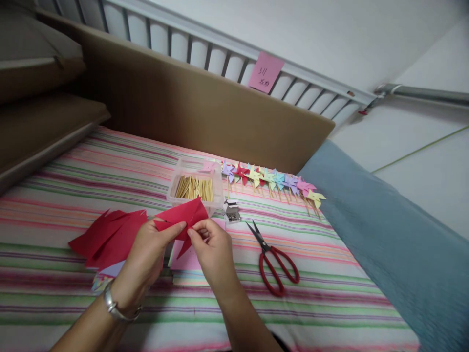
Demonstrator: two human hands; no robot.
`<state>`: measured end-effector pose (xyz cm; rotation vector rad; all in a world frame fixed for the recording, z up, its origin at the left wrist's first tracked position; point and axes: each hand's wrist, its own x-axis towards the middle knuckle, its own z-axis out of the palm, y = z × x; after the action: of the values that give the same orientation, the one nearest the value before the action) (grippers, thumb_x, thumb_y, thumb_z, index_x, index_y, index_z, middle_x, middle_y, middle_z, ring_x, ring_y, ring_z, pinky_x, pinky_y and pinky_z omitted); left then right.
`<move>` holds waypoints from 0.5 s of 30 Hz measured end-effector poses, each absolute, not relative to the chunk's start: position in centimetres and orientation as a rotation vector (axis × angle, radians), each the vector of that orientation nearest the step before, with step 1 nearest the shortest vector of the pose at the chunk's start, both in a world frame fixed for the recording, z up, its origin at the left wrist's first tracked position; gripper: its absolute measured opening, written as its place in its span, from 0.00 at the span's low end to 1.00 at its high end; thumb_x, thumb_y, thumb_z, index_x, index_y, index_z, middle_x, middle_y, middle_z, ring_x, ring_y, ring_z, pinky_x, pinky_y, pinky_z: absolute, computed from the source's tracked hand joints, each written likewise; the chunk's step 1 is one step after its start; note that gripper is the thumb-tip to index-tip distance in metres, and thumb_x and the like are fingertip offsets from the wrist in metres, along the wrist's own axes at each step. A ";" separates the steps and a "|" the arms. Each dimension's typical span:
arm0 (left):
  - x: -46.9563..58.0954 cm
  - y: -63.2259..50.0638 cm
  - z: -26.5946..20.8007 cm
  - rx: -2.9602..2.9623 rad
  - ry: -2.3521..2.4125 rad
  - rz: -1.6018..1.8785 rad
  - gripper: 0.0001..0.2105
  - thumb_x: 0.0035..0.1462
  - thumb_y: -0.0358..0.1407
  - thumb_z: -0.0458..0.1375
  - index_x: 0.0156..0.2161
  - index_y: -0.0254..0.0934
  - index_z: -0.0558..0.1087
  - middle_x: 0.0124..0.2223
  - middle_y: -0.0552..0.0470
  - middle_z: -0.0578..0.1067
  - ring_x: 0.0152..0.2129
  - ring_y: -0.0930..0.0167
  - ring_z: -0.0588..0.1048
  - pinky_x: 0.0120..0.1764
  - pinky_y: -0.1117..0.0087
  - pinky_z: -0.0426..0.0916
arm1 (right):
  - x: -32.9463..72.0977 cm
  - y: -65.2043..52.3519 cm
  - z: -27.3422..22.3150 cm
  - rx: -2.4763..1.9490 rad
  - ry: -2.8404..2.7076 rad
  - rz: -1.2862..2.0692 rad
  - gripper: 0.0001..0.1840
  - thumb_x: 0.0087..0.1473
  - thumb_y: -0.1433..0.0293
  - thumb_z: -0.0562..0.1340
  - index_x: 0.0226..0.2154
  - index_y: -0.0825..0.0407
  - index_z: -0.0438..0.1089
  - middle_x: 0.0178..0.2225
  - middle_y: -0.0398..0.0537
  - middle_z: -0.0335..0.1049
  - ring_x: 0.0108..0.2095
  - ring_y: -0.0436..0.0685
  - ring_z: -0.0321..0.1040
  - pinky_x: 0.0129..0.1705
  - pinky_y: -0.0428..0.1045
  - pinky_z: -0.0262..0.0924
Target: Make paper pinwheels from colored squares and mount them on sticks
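Note:
Between my hands is a piece of red paper (186, 213) with cut, pointed flaps, held above a stack of coloured paper squares (188, 266). My left hand (152, 244) grips its left side, thumb on top near the middle. The fingertips of my right hand (212, 242) pinch the paper at its centre; whether a pin is between them I cannot tell. Left of my left hand lies a pile of red cut paper (113, 239). Just beyond the held paper stands a clear plastic box (216, 183) of wooden sticks (194, 188).
Red-handled scissors (273, 259) lie right of my right hand, tips pointing away. A small open box of metal pins (232, 212) sits by the plastic box. Finished paper pinwheels (271, 181) line the back of the striped cloth (330, 293), before a cardboard panel (205, 107).

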<state>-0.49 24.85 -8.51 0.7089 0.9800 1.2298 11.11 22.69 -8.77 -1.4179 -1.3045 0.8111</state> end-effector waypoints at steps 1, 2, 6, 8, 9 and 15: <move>-0.5 24.8 -8.5 0.714 0.982 1.230 0.10 0.42 0.32 0.67 0.33 0.32 0.77 0.28 0.51 0.79 0.28 0.69 0.74 0.36 0.70 0.68 | 11.1 22.7 -8.8 -1.419 -1.299 0.815 0.05 0.49 0.71 0.61 0.24 0.51 0.68 0.23 0.40 0.68 0.24 0.51 0.65 0.28 0.45 0.58; -0.5 24.8 -8.4 0.721 0.980 1.230 0.10 0.42 0.32 0.67 0.34 0.32 0.77 0.28 0.51 0.79 0.28 0.69 0.74 0.36 0.70 0.68 | 11.1 22.7 -8.8 -1.420 -1.294 0.818 0.04 0.49 0.71 0.61 0.24 0.51 0.68 0.22 0.40 0.68 0.24 0.50 0.65 0.28 0.45 0.58; -0.4 24.7 -8.2 0.759 0.955 1.224 0.15 0.42 0.32 0.68 0.38 0.33 0.76 0.33 0.51 0.80 0.32 0.68 0.75 0.40 0.70 0.68 | 11.2 22.8 -8.8 -1.429 -1.273 0.813 0.05 0.49 0.72 0.60 0.23 0.51 0.67 0.22 0.39 0.67 0.24 0.50 0.64 0.27 0.44 0.58; -0.4 24.7 -8.3 0.777 0.980 1.214 0.18 0.39 0.32 0.69 0.40 0.33 0.76 0.35 0.50 0.80 0.33 0.67 0.76 0.41 0.70 0.68 | 11.3 22.9 -8.9 -1.429 -1.267 0.808 0.05 0.48 0.72 0.59 0.23 0.51 0.67 0.22 0.39 0.67 0.23 0.50 0.65 0.27 0.45 0.58; -0.4 24.7 -8.3 0.781 1.002 1.211 0.20 0.38 0.31 0.69 0.41 0.33 0.75 0.36 0.50 0.80 0.34 0.66 0.76 0.41 0.69 0.69 | 11.3 23.0 -8.9 -1.428 -1.267 0.803 0.04 0.48 0.72 0.59 0.23 0.51 0.67 0.22 0.39 0.67 0.23 0.50 0.64 0.27 0.45 0.58; -0.4 24.7 -8.9 0.735 1.087 1.233 0.18 0.36 0.31 0.69 0.37 0.32 0.75 0.33 0.50 0.80 0.29 0.68 0.76 0.36 0.70 0.69 | 11.0 22.9 -9.6 -1.444 -1.322 0.781 0.05 0.49 0.71 0.60 0.23 0.51 0.67 0.22 0.40 0.68 0.24 0.51 0.66 0.28 0.45 0.59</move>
<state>-0.36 24.74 -8.87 0.7352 1.0869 1.2329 11.04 22.90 -9.59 -1.4439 -1.3223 0.7809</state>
